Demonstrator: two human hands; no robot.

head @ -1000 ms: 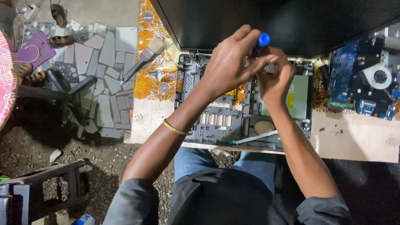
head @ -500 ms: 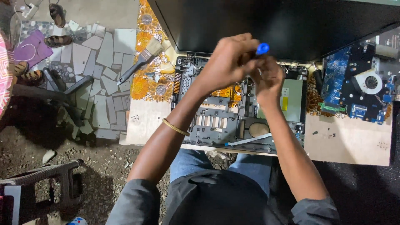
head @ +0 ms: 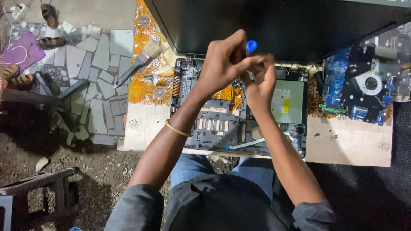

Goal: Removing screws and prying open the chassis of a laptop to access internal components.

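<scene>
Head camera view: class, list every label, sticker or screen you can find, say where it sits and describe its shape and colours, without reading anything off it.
Dark laptop screen: top centre, behind both hands; large black rectangle, unlit.
Small yellow sticker: on the grey metal drive box at the right of the opened laptop base; upright rectangle.
No packages or signs show.

Single head camera, looking straight down at the work from close above.

The view faces down over the person's lap and forearms. The opened laptop base fills the centre, the left hand and right hand meet toward 12 o'clock, a circuit board lies at 2 o'clock, and a brush at 10 o'clock. There is no second view.
</scene>
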